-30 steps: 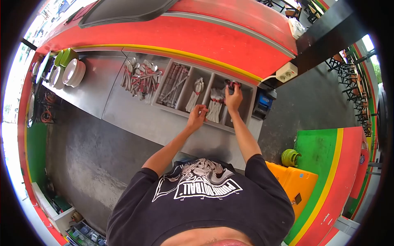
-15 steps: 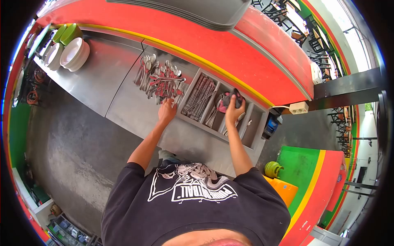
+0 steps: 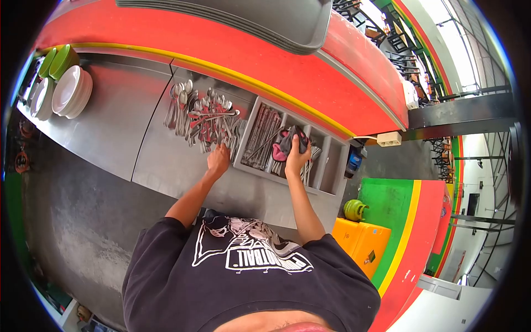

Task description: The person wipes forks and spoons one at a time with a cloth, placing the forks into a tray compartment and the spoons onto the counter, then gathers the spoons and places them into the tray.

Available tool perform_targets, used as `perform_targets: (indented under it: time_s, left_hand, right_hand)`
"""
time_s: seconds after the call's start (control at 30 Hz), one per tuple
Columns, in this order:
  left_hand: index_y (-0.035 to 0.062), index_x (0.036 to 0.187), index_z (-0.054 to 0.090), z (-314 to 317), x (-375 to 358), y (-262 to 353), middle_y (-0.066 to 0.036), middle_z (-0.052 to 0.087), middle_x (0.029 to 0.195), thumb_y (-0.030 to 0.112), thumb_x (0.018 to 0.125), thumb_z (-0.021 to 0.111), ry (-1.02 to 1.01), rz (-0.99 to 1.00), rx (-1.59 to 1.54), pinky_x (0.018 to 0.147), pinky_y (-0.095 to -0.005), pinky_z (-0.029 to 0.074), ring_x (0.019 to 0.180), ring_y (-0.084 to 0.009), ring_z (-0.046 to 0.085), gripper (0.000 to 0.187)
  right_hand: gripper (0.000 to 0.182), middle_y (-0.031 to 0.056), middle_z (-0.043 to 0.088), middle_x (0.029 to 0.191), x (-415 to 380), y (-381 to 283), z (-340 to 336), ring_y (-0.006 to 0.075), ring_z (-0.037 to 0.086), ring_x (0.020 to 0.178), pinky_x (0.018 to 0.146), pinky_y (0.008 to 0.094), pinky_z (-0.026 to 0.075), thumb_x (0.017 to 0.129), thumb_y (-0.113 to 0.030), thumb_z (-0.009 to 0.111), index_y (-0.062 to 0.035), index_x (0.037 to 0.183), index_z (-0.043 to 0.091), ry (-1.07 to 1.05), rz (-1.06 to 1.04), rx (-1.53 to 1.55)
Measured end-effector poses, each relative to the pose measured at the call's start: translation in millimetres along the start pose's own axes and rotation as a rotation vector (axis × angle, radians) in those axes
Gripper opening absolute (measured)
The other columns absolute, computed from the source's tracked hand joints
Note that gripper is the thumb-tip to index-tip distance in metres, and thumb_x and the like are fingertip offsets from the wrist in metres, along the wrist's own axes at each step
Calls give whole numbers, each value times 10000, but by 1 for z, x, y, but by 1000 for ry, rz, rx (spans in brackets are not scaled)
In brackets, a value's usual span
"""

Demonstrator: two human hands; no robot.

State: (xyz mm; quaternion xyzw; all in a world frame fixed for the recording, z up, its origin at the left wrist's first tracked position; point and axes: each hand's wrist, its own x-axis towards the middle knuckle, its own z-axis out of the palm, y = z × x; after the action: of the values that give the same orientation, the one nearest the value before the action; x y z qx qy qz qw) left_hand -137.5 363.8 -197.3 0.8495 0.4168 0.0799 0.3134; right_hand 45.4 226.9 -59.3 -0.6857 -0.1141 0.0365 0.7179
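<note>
My left hand (image 3: 219,159) is at the near edge of a loose pile of metal spoons and forks (image 3: 207,117) on the steel counter. Its fingers are drawn together by the handles, and what they pinch is hidden. My right hand (image 3: 297,159) grips a bunched dark grey and pink cloth (image 3: 289,143) above the grey cutlery tray (image 3: 260,170). In the tray's left compartment lie many dark, thin wrapped utensils (image 3: 263,135). Light metal cutlery (image 3: 313,157) fills part of the middle compartments, partly covered by the cloth and hand.
White bowls (image 3: 72,91) and green bowls (image 3: 63,62) are stacked at the counter's left end. A red ledge (image 3: 232,61) with stacked dark trays (image 3: 276,25) runs behind. To the right are a power socket (image 3: 389,139), a green gas cylinder (image 3: 354,210) and an orange box (image 3: 360,243).
My right hand has shifted the cloth leftward over the tray toward the wrapped utensils. My left hand stays by the cutlery pile. The whole view has shifted slightly.
</note>
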Motion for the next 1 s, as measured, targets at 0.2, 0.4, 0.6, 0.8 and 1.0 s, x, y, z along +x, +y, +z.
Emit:
perform_targets:
  time_s: [0.2,0.4,0.6,0.8,1.0]
  left_hand:
    - [-6,807,565,-33,3,2,-196,643,686,274,944,500,-88,141,-266,591,-486,490,673,-386,648,319]
    - [22,892,558,-96,-3,74,-125,610,583,268,965,498,-183,-70,-675,530,-397,488,540,-262,630,264]
    - [65,1121,605,-46,9,119,-170,646,1043,128,812,628,170,447,-639,826,-417,505,1007,-320,625,316]
    - [0,900,598,-89,7,195,-223,637,768,99,871,507,-202,327,-612,631,-443,493,725,-390,648,138]
    - [-11,779,536,-58,-49,248,-107,533,547,229,949,524,-304,362,-709,477,-348,413,508,-192,565,294]
  right_hand:
    - [342,59,649,1009,-1,-1,-19,149,623,895,822,285,494,871,-262,696,1,1076,621,133,127,87]
    - [410,77,627,1086,-19,-18,11,167,625,954,875,302,499,897,-280,665,10,1168,565,-9,139,327]
    - [460,194,523,1179,-49,-30,33,326,504,1112,987,393,378,827,-236,678,-66,1224,521,-609,-485,-407]
    - [451,231,489,1216,13,-46,-17,419,408,1152,1016,504,270,842,-280,660,-64,1209,512,-508,-591,-408]
    - [418,229,470,1153,64,-33,-92,406,429,1123,985,462,329,827,-207,649,-53,1193,519,-424,-689,-519]
